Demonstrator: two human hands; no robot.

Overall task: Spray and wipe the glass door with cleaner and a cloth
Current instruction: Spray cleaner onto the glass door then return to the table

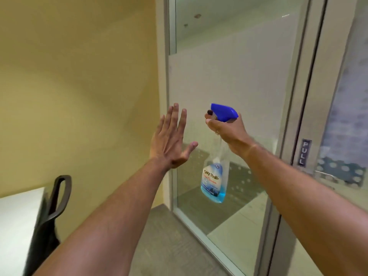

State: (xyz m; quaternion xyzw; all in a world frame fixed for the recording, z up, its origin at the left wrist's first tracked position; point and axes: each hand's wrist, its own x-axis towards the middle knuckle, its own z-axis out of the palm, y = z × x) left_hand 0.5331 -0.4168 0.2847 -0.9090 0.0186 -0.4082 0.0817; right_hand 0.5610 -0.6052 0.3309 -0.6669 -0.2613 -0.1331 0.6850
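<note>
A glass panel [235,72] with a frosted middle band stands in front of me in a grey metal frame. My right hand [229,130] grips the neck of a clear spray bottle [215,182] with a blue trigger head and a little blue liquid at the bottom. The nozzle points left, along the glass. My left hand [171,140] is raised flat, fingers apart, at the panel's left edge and holds nothing. No cloth is in view.
A yellow wall [79,86] runs on the left. A dark chair back [53,212] stands at lower left beside a white table [18,226]. To the right is a door frame with a "PULL" sign [304,152]. Grey carpet [163,236] covers the floor.
</note>
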